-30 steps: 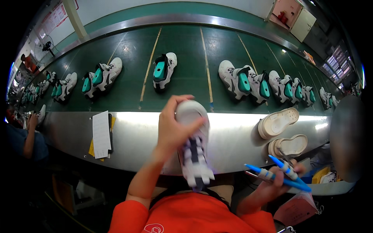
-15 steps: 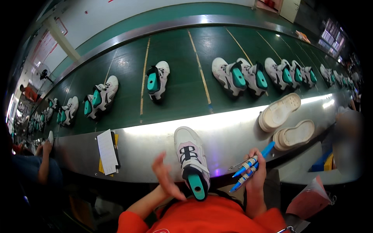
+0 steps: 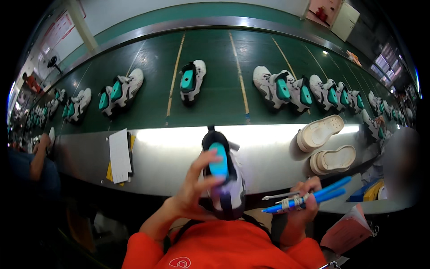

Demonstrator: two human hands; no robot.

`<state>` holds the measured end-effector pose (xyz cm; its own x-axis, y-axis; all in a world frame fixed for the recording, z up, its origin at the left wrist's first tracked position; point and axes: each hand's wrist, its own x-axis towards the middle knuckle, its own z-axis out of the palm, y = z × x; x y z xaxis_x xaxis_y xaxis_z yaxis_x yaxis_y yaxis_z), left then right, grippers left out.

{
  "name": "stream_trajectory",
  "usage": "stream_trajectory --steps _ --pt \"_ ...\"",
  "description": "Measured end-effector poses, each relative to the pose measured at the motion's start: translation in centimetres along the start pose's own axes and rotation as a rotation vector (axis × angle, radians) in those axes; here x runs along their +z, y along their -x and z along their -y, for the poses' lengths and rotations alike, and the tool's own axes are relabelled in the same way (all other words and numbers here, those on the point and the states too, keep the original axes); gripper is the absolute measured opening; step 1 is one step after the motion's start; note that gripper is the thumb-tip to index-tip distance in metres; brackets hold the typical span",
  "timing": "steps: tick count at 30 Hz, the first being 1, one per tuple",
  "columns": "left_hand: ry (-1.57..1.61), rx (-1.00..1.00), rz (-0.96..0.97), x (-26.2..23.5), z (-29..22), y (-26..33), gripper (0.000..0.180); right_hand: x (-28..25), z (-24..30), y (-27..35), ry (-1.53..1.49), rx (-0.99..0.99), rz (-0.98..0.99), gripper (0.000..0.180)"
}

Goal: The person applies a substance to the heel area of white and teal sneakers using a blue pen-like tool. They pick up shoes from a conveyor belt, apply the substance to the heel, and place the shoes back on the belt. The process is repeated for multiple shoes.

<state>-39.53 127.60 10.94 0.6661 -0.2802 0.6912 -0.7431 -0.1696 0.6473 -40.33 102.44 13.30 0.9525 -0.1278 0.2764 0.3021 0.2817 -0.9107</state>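
Note:
My left hand (image 3: pixel 197 184) is closed around a white and black sneaker (image 3: pixel 237 181), held at the bench's near edge, close to my body. Its fingers lie over the teal block (image 3: pixel 218 163) that fills the shoe's opening. The heel seems to face me; the toe is hidden. In my right hand (image 3: pixel 304 210) is a bundle of blue pens (image 3: pixel 329 190), wrapped with pale bands. A thin metal-tipped tool (image 3: pixel 280 196) sticks out of the same hand, toward the shoe. The hand stands apart from the shoe.
Two cream sole-shaped pieces (image 3: pixel 320 133) lie on the metal bench edge (image 3: pixel 172 148) at right; a paper pad (image 3: pixel 119 157) lies at left. Beyond, the green conveyor (image 3: pixel 156 58) carries several similar sneakers (image 3: pixel 192 83). Other people's arms (image 3: pixel 39 154) show at far left. A pink folder (image 3: pixel 347 231) hangs low right.
My left hand, earlier apart with fingers spread, has taken hold of the sneaker. The shoe is tilted and its opening now faces up and away. The pens have swung flatter in my right hand.

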Motion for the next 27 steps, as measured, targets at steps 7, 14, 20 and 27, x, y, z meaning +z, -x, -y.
stream_trajectory --steps 7,14,20,27 --pt "0.101 -0.14 -0.022 -1.2 -2.2 -2.3 0.09 4.9 2.5 1.0 0.017 -0.279 0.001 0.034" --pt "0.127 -0.161 -0.017 -1.4 -2.4 -2.3 0.085 5.4 2.6 1.1 0.041 -0.377 0.147 0.04" --pt "0.127 -0.179 -0.024 -1.2 -2.7 -2.4 0.081 6.1 2.3 0.7 0.075 -0.436 0.176 0.039" --pt "0.128 -0.159 -0.021 -1.7 -2.6 -2.5 0.08 6.3 2.1 0.6 0.102 -0.448 0.212 0.039"
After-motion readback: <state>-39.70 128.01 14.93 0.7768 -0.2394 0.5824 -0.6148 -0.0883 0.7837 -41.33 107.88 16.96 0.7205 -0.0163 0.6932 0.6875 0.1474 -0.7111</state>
